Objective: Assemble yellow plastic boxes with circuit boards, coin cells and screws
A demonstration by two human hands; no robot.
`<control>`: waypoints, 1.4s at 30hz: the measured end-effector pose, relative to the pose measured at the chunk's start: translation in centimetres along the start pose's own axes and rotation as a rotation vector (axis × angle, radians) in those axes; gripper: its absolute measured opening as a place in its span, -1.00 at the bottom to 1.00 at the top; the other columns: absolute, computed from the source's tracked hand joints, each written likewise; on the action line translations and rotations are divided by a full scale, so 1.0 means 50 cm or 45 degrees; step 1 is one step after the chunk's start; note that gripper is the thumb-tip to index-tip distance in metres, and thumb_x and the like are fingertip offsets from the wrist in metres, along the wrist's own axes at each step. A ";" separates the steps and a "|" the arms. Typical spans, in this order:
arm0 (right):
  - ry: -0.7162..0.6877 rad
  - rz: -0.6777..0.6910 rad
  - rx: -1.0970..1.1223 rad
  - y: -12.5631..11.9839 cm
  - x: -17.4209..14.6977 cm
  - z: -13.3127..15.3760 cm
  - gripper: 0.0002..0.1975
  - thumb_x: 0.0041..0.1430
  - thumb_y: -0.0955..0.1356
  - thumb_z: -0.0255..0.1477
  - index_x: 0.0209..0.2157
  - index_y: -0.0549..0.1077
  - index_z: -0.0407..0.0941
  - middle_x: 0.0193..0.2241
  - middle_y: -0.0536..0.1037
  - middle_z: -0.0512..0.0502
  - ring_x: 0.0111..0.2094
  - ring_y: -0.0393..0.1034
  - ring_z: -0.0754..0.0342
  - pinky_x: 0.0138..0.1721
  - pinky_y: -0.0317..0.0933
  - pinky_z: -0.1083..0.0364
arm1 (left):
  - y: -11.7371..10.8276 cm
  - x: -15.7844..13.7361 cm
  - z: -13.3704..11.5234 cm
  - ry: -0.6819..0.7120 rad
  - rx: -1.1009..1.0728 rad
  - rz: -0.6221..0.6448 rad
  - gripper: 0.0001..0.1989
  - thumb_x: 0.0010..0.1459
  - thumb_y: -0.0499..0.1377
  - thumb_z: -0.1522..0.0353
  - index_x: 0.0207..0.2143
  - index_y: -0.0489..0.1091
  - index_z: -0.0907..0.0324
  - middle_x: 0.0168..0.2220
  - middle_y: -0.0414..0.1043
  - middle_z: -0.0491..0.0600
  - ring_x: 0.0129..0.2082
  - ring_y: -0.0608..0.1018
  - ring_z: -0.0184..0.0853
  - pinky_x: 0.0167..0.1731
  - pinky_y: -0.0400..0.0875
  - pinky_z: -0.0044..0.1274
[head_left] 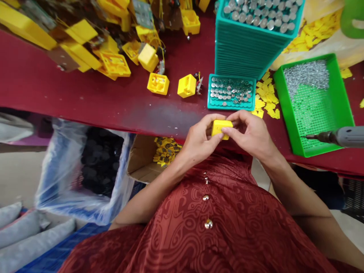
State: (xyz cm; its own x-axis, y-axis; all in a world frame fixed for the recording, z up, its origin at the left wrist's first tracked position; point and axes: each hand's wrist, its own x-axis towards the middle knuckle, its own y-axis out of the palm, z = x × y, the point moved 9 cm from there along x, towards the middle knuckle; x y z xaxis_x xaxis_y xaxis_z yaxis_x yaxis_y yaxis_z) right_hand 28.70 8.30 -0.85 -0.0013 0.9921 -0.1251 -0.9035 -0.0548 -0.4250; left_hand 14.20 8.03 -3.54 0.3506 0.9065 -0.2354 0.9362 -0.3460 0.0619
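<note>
Rust-red patterned shirt with shiny round buttons fills bottom centre, closest to camera. Small yellow plastic block is just right of frame centre, at the near edge of the dark-red cloth-covered table. Both hands on it: left hand pinches its left side, thumb low; right hand grips its right side, thumb on the near face. Fingers on both are closed to block width, no other part visible in them.

Just above the hands: shallow teal plastic tray with rows of silver discs. Behind it, tall stack of teal trays, top one full of discs. Right: bright-green perforated basket, silver screws heaped at its far end. Grey power screwdriver enters from right edge, bit over basket; can't tell if touching. Upper left: jumbled yellow plastic housings with wires.
</note>
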 end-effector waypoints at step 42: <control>-0.524 -1.186 0.508 -0.357 -0.056 -0.048 -0.21 -0.13 0.50 0.41 -0.22 0.35 0.04 -0.57 0.31 0.15 -0.58 0.24 0.14 -0.52 0.27 0.04 | 0.148 0.039 0.003 -0.527 -0.288 0.016 -0.39 -0.32 0.70 0.35 -0.14 0.66 0.16 -0.21 0.72 -0.07 -0.34 0.69 -0.41 -0.40 0.69 -0.64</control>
State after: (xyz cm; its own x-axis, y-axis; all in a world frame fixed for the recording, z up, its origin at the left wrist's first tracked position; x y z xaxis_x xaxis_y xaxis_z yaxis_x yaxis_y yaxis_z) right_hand 45.87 6.26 4.97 0.6787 0.5912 0.4356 -0.6980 0.7037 0.1325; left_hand 21.79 7.21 -3.69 0.3654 0.7138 -0.5975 0.9300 -0.2534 0.2662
